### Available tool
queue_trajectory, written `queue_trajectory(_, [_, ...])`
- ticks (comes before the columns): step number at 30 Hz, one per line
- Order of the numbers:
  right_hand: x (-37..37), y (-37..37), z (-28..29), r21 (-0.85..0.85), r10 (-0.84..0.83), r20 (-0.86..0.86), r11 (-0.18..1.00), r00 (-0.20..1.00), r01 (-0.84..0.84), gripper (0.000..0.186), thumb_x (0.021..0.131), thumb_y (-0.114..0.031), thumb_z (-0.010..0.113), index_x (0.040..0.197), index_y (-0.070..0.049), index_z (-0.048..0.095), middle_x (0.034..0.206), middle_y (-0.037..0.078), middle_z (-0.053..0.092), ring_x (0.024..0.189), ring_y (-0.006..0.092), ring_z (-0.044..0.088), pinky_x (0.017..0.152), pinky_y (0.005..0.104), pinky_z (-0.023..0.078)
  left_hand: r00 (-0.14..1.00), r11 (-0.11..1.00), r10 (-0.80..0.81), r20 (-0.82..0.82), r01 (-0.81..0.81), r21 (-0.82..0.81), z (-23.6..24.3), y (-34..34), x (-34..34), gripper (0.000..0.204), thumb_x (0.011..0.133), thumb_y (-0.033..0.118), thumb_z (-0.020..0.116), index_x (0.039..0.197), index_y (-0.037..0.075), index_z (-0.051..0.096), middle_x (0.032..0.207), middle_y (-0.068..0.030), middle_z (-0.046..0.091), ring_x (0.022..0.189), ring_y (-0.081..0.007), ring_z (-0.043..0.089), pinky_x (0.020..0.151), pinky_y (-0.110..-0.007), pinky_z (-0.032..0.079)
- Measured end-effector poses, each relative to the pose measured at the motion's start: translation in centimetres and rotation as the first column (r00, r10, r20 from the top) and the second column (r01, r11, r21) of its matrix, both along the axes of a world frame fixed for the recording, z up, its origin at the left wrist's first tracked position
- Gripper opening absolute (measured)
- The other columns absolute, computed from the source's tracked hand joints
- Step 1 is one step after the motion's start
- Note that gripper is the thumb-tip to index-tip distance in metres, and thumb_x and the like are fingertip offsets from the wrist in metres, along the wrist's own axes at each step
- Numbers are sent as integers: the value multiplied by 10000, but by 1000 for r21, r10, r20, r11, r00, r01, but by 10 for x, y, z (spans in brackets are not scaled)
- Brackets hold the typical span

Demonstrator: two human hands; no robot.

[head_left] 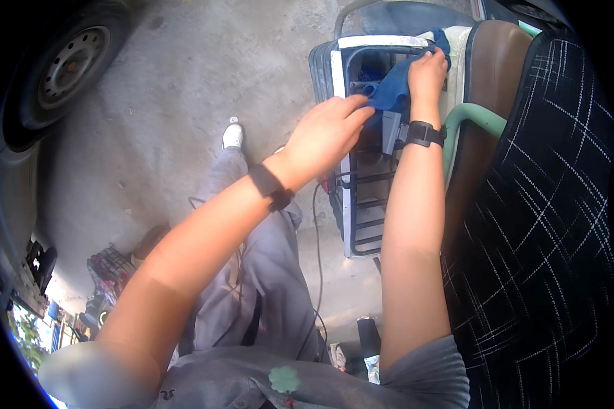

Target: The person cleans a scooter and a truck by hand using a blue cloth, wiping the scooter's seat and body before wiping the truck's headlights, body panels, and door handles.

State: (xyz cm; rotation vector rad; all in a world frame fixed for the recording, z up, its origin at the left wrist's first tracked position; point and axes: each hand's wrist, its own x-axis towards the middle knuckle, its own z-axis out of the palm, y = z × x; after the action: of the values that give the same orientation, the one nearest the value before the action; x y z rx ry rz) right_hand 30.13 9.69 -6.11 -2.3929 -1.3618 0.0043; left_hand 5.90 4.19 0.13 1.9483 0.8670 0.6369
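Observation:
A blue cloth [392, 88] stretches between my two hands over a white-edged, box-like frame [385, 42]. My right hand [426, 78] is closed on the cloth, pressing it to the frame's far right corner. My left hand [327, 129] is at the cloth's lower left end, its fingers bent and seemingly pinching the edge; the fingertips are partly hidden. Each wrist wears a dark band, and a small grey device [391, 132] sits by the right wristband [423, 133]. The inside of the frame is dark, with dim parts I cannot make out.
Right of the frame stand a cream and brown panel [494, 54], a green curved tube [474, 111] and a black cover with white lines [539, 218]. A black cable [317, 232] hangs beside my leg. A vehicle wheel [71, 68] is at the far left. Concrete floor [177, 88] lies between.

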Motion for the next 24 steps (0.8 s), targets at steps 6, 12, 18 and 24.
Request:
queue_trajectory(6, [-15, -25, -9, -17, -35, -15, 999, 999, 35, 320, 955, -203, 467, 1092, 64, 577, 1047, 292, 616, 988, 455, 578, 852, 516, 447, 977, 975, 35, -212, 13, 220, -18, 20, 40, 289, 765, 94, 660, 1037, 43, 577, 983, -118, 566, 881, -284, 568, 819, -381, 468])
queue_trajectory(12, [-16, -90, -4, -160, -217, 29, 963, 976, 218, 369, 993, -259, 395, 1037, 67, 561, 1004, 289, 620, 957, 465, 565, 861, 522, 422, 912, 962, -106, -397, 195, 191, -26, 22, 45, 170, 765, 43, 552, 934, 57, 564, 857, -84, 593, 891, -276, 582, 792, -380, 478])
queue_trajectory(18, [-15, -152, 2, -254, -268, -119, 939, 956, 232, 406, 1010, -305, 357, 1055, 47, 555, 1034, 304, 605, 979, 486, 549, 865, 534, 414, 996, 998, -53, -72, 55, 30, -16, 2, 43, 195, 744, 53, 578, 936, 30, 548, 800, -150, 596, 811, -346, 595, 735, -435, 493])
queue_trajectory(24, [-9, -234, 9, -356, -381, -429, 905, 819, 234, 500, 1035, -389, 291, 1189, 38, 502, 1099, 314, 582, 1022, 480, 546, 879, 502, 425, 953, 873, -285, 106, 304, -382, 21, -58, 54, 237, 727, 89, 593, 949, 20, 547, 827, -183, 640, 838, -375, 620, 734, -466, 494])
